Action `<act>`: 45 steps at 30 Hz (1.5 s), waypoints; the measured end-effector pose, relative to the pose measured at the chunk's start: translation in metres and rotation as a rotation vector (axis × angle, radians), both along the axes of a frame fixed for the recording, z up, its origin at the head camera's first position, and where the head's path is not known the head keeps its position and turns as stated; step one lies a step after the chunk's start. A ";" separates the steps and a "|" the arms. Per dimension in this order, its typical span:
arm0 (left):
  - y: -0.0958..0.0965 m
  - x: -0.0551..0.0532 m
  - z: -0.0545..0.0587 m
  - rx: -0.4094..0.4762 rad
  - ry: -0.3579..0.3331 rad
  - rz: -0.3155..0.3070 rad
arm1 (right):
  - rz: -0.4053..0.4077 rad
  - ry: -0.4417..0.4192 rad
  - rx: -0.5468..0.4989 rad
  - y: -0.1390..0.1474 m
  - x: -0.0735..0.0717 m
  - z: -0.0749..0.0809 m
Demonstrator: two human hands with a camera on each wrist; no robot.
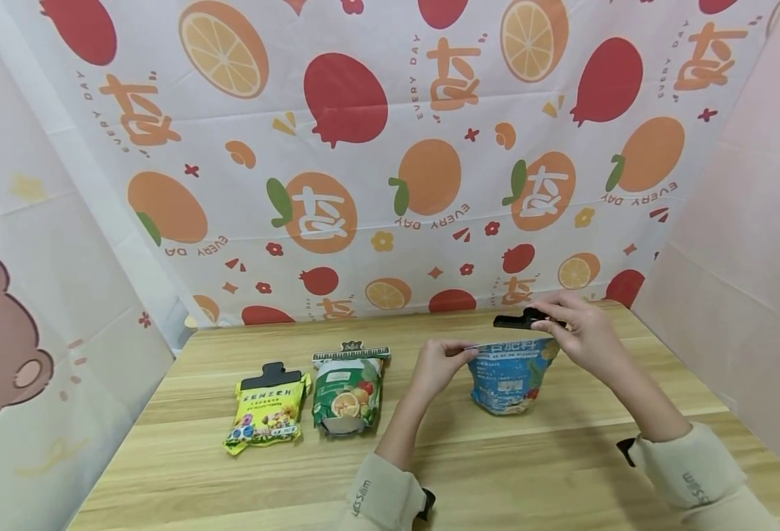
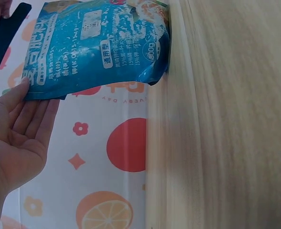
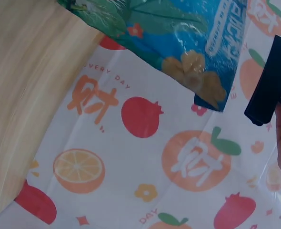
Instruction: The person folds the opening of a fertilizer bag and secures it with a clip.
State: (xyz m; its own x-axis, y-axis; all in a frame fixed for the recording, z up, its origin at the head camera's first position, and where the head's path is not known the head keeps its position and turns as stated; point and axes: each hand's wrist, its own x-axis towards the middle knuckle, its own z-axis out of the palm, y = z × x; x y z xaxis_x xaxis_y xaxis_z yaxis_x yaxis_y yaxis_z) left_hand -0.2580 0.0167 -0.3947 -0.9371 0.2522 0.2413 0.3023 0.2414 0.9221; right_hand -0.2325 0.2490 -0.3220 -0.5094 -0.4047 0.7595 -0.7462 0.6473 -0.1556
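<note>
A blue printed fertilizer bag (image 1: 508, 377) stands on the table at the right. My left hand (image 1: 437, 367) pinches its top left corner between thumb and fingers, which the left wrist view shows closely at the bag (image 2: 97, 47). Above the bag's top right side, my right hand (image 1: 581, 333) holds a black bag clip (image 1: 517, 321) by its handle part. In the right wrist view the clip (image 3: 270, 83) is apart from the bag's top edge (image 3: 233, 62). Whether the clip's mouth is spread cannot be made out.
To the left lies a yellow bag (image 1: 266, 413) with a black clip (image 1: 271, 376) across its top. Beside it is a green bag (image 1: 346, 391) closed by a patterned clip (image 1: 351, 352). A fruit-printed cloth (image 1: 376, 177) hangs behind the wooden table (image 1: 184, 442).
</note>
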 end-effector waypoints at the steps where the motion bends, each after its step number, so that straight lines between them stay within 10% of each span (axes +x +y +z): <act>1: 0.000 0.000 0.001 0.000 -0.001 0.001 | 0.017 0.027 -0.003 -0.002 0.000 0.000; 33: 0.001 0.000 -0.004 -0.001 -0.016 0.005 | 0.035 -0.021 0.018 -0.014 -0.013 -0.033; 45: 0.001 0.001 -0.002 0.001 0.009 0.004 | -0.011 -0.192 0.092 -0.009 -0.010 -0.031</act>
State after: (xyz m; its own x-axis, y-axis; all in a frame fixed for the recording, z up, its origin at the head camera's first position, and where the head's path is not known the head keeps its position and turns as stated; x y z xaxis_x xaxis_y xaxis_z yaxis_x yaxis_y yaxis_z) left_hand -0.2566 0.0177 -0.3970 -0.9358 0.2485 0.2500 0.3099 0.2418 0.9195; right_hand -0.2427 0.2402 -0.3535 -0.6461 -0.4611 0.6082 -0.7013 0.6732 -0.2346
